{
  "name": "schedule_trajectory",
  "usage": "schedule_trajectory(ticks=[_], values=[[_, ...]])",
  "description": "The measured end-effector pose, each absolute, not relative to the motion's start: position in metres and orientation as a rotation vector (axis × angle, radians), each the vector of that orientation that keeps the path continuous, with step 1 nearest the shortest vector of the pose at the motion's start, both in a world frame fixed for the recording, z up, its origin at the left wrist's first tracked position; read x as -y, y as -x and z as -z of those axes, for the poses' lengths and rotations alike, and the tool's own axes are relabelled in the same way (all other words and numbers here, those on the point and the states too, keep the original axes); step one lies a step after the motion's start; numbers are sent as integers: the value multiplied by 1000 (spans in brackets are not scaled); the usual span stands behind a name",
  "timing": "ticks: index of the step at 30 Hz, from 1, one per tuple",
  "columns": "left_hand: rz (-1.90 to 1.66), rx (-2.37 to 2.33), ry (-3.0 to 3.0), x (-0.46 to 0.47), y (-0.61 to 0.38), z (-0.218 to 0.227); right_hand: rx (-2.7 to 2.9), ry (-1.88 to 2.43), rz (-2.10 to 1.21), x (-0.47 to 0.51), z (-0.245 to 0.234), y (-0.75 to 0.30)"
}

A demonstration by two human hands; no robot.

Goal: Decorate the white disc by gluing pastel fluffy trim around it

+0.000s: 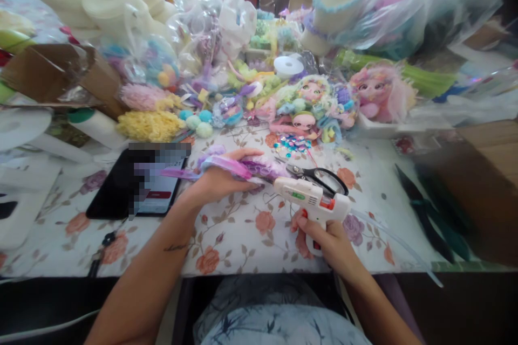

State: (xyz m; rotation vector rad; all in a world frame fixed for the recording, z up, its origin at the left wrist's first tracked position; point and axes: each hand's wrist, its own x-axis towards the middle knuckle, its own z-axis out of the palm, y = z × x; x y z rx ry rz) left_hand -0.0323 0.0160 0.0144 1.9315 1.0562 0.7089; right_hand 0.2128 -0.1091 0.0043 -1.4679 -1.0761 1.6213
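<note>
While the right hand (329,237) is wrapped around the handle of a white glue gun (307,197), a finger by its red trigger, the left hand (220,183) has a purple ruffled strip (263,168) and a pink-lilac ribbon (230,164) pinched between thumb and fingers. Gun nozzle points left, right at the strip's right end; can't tell if it touches. Both hands over the near-middle of the table, on a floral tablecloth (238,248). Clear rod (421,262) runs from behind the gun toward the near right edge.

Just beyond the gun: black-handled scissors (326,177), blades toward the left, lying near the strip. Farther: loose shiny sequins (292,144), then doll heads (311,89) in a pile of pastel trimmings. Left of those, pompoms (200,121) beside a yellow fluffy bundle (149,125).

Phone (115,186) lies left of the left hand, screen lit, partly pixelated. Far middle: white spool (288,66). Far left: open cardboard box (44,73). Right edge: brown box (491,178), dark tool (423,215) on its left side.
</note>
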Motion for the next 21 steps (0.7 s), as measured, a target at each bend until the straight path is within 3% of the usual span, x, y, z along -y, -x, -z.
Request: schedule_trajectory(ticks=[21], values=[[-668,-1074,-1914,-16,31,-16,1104,1470,-1614,112,-1,-218]])
